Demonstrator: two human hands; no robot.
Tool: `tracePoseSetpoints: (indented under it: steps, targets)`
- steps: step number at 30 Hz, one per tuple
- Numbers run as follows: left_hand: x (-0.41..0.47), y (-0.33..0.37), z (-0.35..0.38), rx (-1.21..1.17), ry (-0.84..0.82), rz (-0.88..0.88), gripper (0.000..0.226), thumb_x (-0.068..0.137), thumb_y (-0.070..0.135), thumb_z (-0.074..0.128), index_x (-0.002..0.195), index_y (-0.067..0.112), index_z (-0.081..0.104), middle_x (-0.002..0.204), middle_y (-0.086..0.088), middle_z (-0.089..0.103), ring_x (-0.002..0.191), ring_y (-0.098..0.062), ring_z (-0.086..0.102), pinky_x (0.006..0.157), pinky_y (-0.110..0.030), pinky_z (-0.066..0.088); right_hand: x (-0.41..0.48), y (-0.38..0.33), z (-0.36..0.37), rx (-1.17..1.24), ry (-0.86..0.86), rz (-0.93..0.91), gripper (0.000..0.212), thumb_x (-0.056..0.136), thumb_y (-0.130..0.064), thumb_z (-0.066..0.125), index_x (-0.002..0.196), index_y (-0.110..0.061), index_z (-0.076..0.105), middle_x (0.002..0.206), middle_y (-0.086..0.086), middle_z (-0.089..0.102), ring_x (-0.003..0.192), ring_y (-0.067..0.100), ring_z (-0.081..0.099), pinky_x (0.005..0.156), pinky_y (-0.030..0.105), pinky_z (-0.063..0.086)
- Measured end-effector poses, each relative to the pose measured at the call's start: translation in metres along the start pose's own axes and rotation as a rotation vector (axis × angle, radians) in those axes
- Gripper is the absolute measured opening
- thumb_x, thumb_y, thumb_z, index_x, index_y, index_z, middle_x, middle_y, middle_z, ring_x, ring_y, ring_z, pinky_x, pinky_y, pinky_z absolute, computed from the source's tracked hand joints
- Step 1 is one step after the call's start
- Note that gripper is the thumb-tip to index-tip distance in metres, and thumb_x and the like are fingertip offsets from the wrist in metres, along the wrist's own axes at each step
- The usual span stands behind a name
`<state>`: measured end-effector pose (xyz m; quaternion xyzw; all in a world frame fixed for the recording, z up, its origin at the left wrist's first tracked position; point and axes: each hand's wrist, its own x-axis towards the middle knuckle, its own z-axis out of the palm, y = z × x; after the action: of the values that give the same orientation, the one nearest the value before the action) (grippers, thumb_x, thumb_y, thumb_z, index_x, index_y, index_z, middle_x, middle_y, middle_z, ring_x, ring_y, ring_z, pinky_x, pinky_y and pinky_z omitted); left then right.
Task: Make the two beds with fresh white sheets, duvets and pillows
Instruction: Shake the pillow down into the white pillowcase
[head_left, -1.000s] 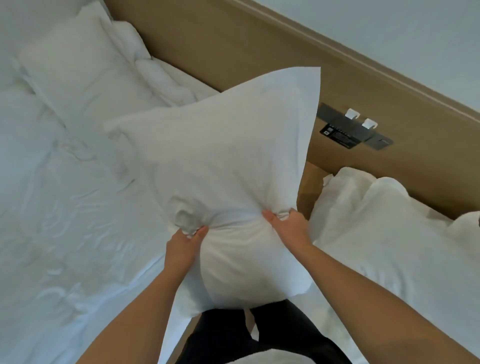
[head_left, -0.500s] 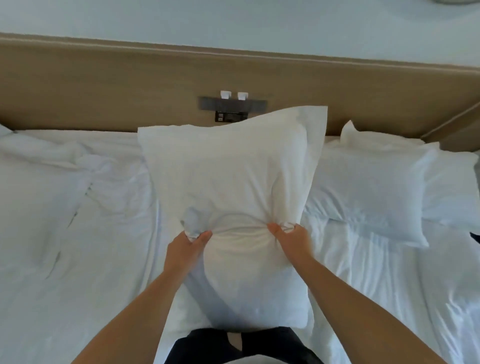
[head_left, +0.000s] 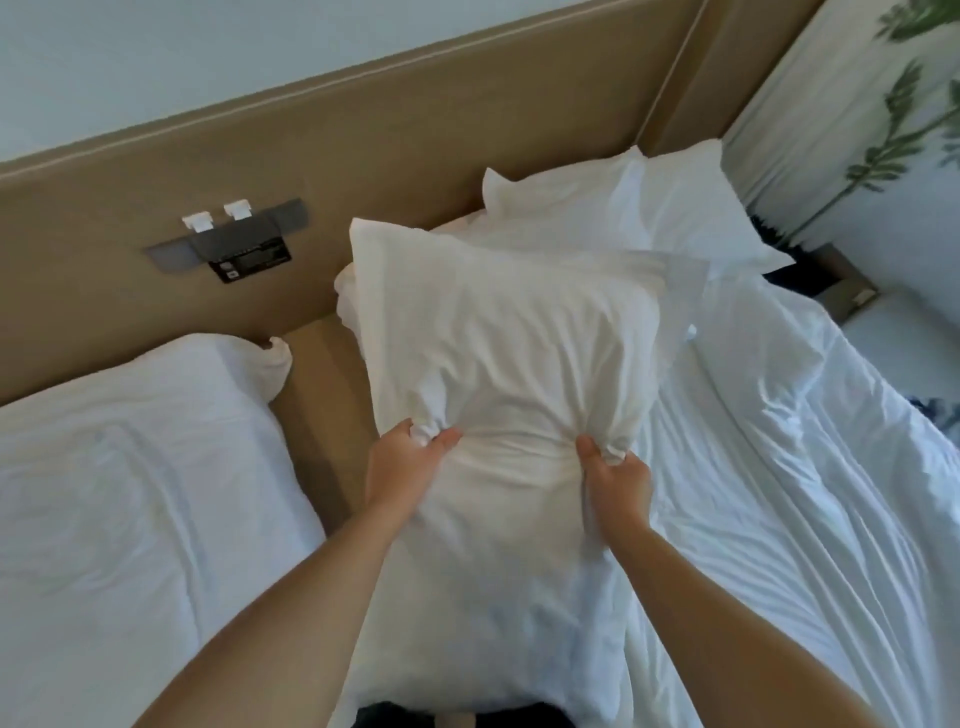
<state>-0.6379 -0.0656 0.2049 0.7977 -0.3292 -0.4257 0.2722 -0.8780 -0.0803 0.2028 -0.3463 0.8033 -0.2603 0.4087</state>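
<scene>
A white pillow (head_left: 498, 364) hangs in front of me over the left edge of the right bed (head_left: 779, 493). My left hand (head_left: 405, 462) grips a bunch of its cover on the left side. On the right side, my right hand (head_left: 615, 478) grips another bunch of the cover. Another white pillow (head_left: 649, 208) lies at the head of the right bed against the headboard. The left bed (head_left: 130, 467) is covered in white bedding with a pillow corner (head_left: 275, 358) showing at its head.
A tan wooden headboard (head_left: 415, 130) runs behind both beds and carries a dark switch panel (head_left: 234, 249). A narrow tan gap (head_left: 317, 415) separates the beds. A curtain with green leaves (head_left: 857, 104) hangs at the far right.
The view has swung right, and the pillow has moved with my hands from between the beds to over the right bed's edge. Both hands keep the same grip.
</scene>
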Motion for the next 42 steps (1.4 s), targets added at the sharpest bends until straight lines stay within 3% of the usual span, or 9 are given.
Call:
tracePoseSetpoints:
  steps: [12,17,19,21,25,27,31,38,42]
  targets:
    - [0.054,0.101,0.235,0.17,-0.185,0.255,0.033,0.087,0.052,0.062,0.089,0.02,0.055,0.075,0.01,0.055,0.075,-0.017,0.054,0.069,-0.03,0.039,0.16,0.083,-0.113,0.255,0.329,0.168,0.043,0.087,-0.052,0.064,0.099,-0.011,0.064,0.085,-0.003,0.064,0.086,0.022,0.06,0.078,0.032,0.042]
    - [0.098,0.068,0.33,0.327,-0.263,0.291,0.035,0.088,0.037,0.061,0.112,0.015,0.047,0.108,-0.005,0.056,0.102,-0.031,0.056,0.077,-0.036,0.042,0.225,0.156,-0.113,0.063,0.309,0.302,0.054,0.093,-0.041,0.059,0.133,-0.009,0.043,0.121,0.012,0.057,0.103,0.03,0.053,0.084,0.035,0.039]
    - [0.116,0.034,0.359,0.659,-0.367,0.399,0.062,0.088,0.039,0.06,0.139,0.016,0.033,0.14,-0.011,0.039,0.128,-0.033,0.041,0.098,-0.044,0.04,0.247,0.198,-0.097,-0.168,0.173,0.282,0.07,0.094,-0.038,0.06,0.149,-0.012,0.025,0.146,0.017,0.039,0.125,0.034,0.044,0.098,0.041,0.038]
    - [0.121,0.0,0.381,0.959,-0.494,0.565,0.077,0.095,0.046,0.048,0.154,0.019,0.006,0.161,-0.008,0.003,0.147,-0.028,0.01,0.114,-0.048,0.022,0.256,0.234,-0.076,-0.407,0.078,0.189,0.08,0.095,-0.048,0.053,0.156,-0.026,0.006,0.162,0.012,0.009,0.146,0.033,0.018,0.111,0.049,0.028]
    - [0.121,-0.044,0.419,1.141,-0.613,0.908,0.072,0.096,0.057,0.016,0.152,0.024,-0.016,0.157,0.004,-0.029,0.147,-0.017,-0.022,0.119,-0.051,-0.003,0.272,0.266,-0.042,-0.706,-0.012,0.029,0.068,0.098,-0.06,0.028,0.152,-0.043,-0.009,0.162,-0.006,-0.022,0.15,0.027,-0.015,0.116,0.06,0.009]
    - [0.134,-0.053,0.436,1.13,-0.561,0.988,0.076,0.088,0.061,0.006,0.152,0.023,-0.014,0.158,0.003,-0.023,0.148,-0.018,-0.017,0.119,-0.051,-0.003,0.286,0.271,-0.031,-0.686,-0.018,-0.009,0.066,0.098,-0.061,0.024,0.152,-0.044,-0.01,0.161,-0.006,-0.023,0.149,0.026,-0.018,0.117,0.06,0.004]
    - [0.169,-0.077,0.464,1.109,-0.468,1.111,0.075,0.092,0.058,0.02,0.155,0.018,0.009,0.163,-0.005,0.003,0.15,-0.023,0.002,0.118,-0.05,0.004,0.313,0.291,-0.003,-0.691,0.038,-0.025,0.065,0.097,-0.064,0.016,0.151,-0.044,-0.015,0.161,-0.007,-0.024,0.149,0.024,-0.02,0.118,0.059,-0.005]
    - [0.165,-0.104,0.446,1.223,-0.633,1.039,0.075,0.086,0.058,-0.002,0.15,0.022,-0.018,0.156,0.002,-0.028,0.148,-0.022,-0.019,0.119,-0.053,-0.003,0.295,0.304,0.021,-0.635,-0.001,0.14,0.064,0.101,-0.053,0.019,0.154,-0.037,-0.013,0.163,-0.001,-0.019,0.15,0.029,-0.014,0.119,0.056,0.0]
    - [0.161,-0.106,0.401,1.199,-0.612,1.055,0.069,0.094,0.052,0.012,0.155,0.02,0.001,0.161,-0.003,-0.014,0.149,-0.023,-0.012,0.118,-0.055,0.003,0.272,0.266,0.019,-0.776,-0.02,0.008,0.062,0.102,-0.045,0.024,0.155,-0.034,-0.006,0.164,0.005,-0.013,0.15,0.031,-0.011,0.119,0.057,0.003]
